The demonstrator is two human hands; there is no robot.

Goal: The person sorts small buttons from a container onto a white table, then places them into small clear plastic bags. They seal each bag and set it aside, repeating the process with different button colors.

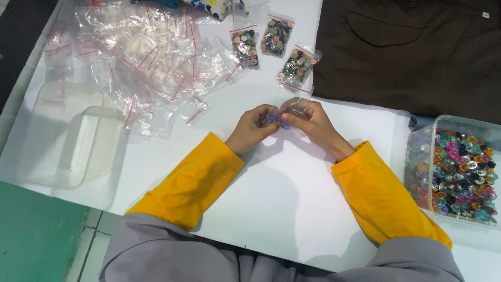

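Both hands meet over the white table [292, 209]: the left hand [252, 127] and the right hand [311, 121] pinch together a small clear bag [293, 107] with what seems to be purple buttons [273, 119] inside. Three filled bags [275, 47] lie just beyond, and a clear tub of coloured buttons [459, 172] stands at the right.

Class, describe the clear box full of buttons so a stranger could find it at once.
Start at the white table and follow its right edge, past the right hand. There sits the clear box, heaped with colourful buttons. The other clear tub, far left, holds none.
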